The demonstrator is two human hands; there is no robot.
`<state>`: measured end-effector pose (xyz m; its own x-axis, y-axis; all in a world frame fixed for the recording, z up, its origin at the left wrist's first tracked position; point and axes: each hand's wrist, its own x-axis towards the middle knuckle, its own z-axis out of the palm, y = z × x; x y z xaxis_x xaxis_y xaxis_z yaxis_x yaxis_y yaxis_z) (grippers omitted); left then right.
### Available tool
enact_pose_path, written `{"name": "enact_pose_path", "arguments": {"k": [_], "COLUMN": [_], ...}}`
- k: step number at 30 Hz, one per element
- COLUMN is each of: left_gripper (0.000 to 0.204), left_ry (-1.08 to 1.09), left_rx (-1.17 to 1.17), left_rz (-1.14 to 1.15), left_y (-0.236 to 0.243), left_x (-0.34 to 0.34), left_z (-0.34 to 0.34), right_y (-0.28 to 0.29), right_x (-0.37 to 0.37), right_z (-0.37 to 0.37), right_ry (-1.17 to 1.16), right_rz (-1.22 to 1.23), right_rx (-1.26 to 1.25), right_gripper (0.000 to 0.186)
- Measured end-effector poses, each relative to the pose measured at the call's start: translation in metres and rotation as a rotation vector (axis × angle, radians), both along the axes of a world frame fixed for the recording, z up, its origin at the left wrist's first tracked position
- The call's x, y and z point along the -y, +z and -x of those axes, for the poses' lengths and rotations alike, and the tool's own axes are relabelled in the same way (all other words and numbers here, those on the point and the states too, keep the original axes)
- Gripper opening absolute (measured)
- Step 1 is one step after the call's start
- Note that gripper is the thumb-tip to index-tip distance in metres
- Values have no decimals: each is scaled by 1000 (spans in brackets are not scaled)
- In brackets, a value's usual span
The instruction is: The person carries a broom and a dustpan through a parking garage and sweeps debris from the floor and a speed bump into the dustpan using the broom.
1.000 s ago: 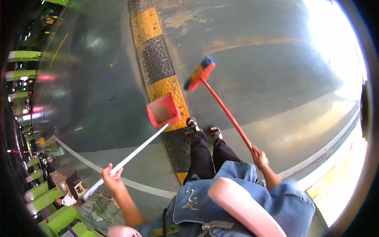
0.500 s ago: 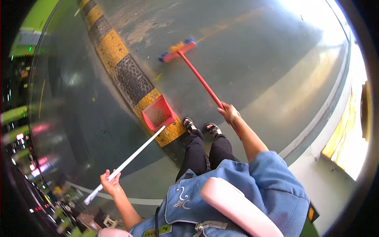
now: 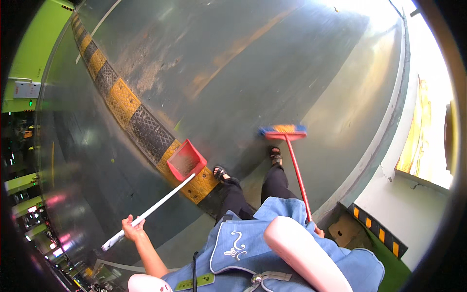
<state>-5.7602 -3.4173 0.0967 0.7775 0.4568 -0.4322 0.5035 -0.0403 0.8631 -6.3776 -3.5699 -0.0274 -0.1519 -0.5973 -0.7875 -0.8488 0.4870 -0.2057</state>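
My left hand (image 3: 133, 228) is closed around the white pole of a red long-handled dustpan (image 3: 187, 161). The pan tilts over the yellow and black speed bump (image 3: 144, 122), by my left foot, with brownish dirt in it. My right hand (image 3: 318, 230), mostly hidden behind my blue sleeve, grips the red stick of a broom (image 3: 288, 132). The broom's red head, with blue and yellow bristles, is just ahead of my right foot, its bristles facing away from me. Motion slightly blurs the bristles.
Grey-green floor (image 3: 233, 92) spreads ahead, with brown dirt marks beyond the speed bump. On the right runs a pale wall (image 3: 379, 194) with a kerb. Near its corner, a piece of cardboard (image 3: 344, 228) lies beside a black and yellow strip (image 3: 382, 234). Green walls stand at far left.
The broom has swung from beyond the speed bump toward me and right, near my right foot. My right hand has drawn back to my side. My feet have moved apart; the dustpan stays over the bump.
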Motion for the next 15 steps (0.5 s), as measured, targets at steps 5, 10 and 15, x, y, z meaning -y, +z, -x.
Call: {"name": "enact_pose_path", "arguments": {"k": [5,10,15], "left_gripper": [18,16,16], "left_ry": [101,164,136], "left_rx": [71,143,102], "left_rz": [-33,-70,4], "left_y": [13,39,58], "left_x": [48,88,121], "left_z": [30,61,82], "right_y": [-59,-102,-99], "right_x": [91,324,483], "right_z": [34,-77,-259], "right_ry": [205,491,646], "right_rz": [234,266,118], "right_rx": [102,103,195], "right_gripper": [34,29,20]}}
